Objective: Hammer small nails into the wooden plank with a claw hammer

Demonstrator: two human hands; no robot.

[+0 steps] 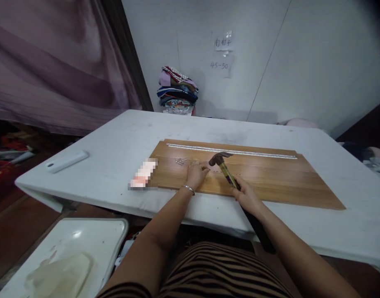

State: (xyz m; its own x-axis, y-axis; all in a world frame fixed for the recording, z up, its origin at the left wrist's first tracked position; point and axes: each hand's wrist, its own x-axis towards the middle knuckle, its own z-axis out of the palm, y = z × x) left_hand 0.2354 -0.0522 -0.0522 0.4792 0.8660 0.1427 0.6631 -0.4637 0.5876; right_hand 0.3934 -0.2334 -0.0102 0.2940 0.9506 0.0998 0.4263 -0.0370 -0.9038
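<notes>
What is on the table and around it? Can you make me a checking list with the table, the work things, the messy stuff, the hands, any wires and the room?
Surface: white table, scuffed, bearing a wooden board.
Job's things: hammer with its head over the board; a few loose nails on the board; a pale strip along the board's far edge.
Clutter: white flat bar near the table's left edge; blurred-out item beside the board.
Hands: right hand grips the hammer handle; left hand rests on the board, fingers pinched beside the hammer head.
Cables: nothing seen.
Surroundings: folded cloth pile, paper notes on the wall, purple curtain, white tray below.
</notes>
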